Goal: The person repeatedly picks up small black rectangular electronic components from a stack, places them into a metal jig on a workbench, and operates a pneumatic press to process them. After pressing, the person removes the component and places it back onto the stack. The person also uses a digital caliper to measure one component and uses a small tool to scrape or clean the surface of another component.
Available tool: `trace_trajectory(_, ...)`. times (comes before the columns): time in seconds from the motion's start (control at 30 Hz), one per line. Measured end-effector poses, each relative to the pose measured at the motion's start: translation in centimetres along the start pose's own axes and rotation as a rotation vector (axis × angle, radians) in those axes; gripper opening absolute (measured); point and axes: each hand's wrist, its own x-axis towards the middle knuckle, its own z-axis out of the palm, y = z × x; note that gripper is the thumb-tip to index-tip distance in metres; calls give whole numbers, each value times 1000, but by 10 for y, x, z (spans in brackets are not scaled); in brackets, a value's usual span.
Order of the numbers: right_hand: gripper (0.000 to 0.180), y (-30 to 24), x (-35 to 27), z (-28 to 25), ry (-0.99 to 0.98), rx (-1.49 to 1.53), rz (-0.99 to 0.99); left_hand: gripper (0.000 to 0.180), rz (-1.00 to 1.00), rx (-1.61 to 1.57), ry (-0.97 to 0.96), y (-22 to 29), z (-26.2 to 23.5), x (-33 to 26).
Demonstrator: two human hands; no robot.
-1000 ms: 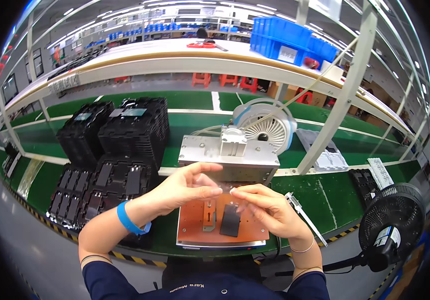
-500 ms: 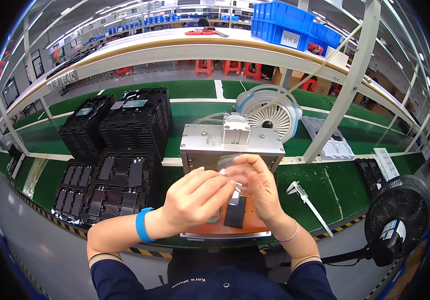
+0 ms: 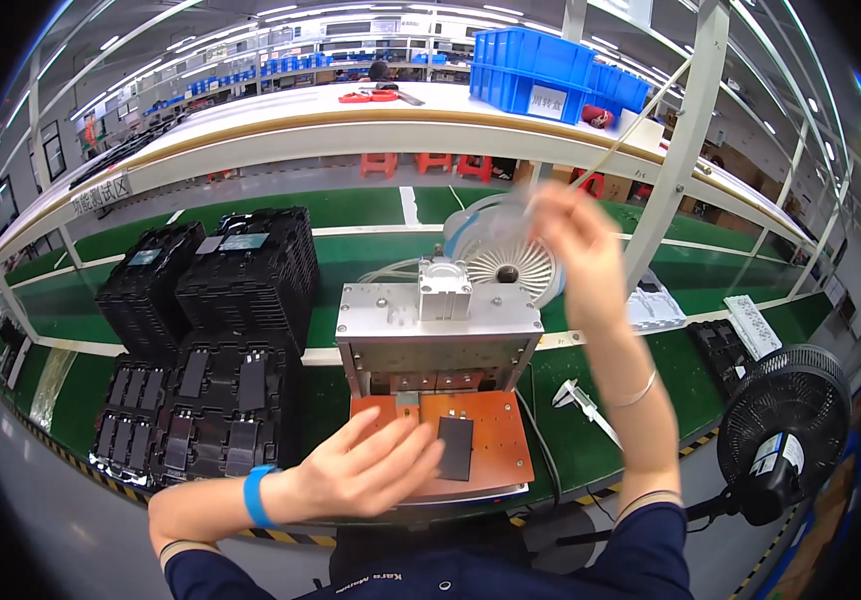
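Just right of our unclenched left grip [image 3: 368,468] lies a black slab [image 3: 455,450]; our blurred right grip's [image 3: 572,230] state we cannot tell.

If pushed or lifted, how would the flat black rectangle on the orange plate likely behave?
The black rectangle is probably stiff, given its straight edges. Lying flat on the orange plate, it would likely slide rather than tip. It looks thin, so perhaps light.

The right hand [image 3: 578,240] is too blurred to tell what it holds.
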Motion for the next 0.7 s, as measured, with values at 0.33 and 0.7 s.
trace_trajectory(0.33, 26, -16, 303, -72, 560, -881, -674, 20, -270, 41, -168, -14, -45, -63)
trace_trajectory(0.7, 42, 9, 359, -79, 24, -1124, -83, 20, -396, 27, -250, -23, -43, -93)
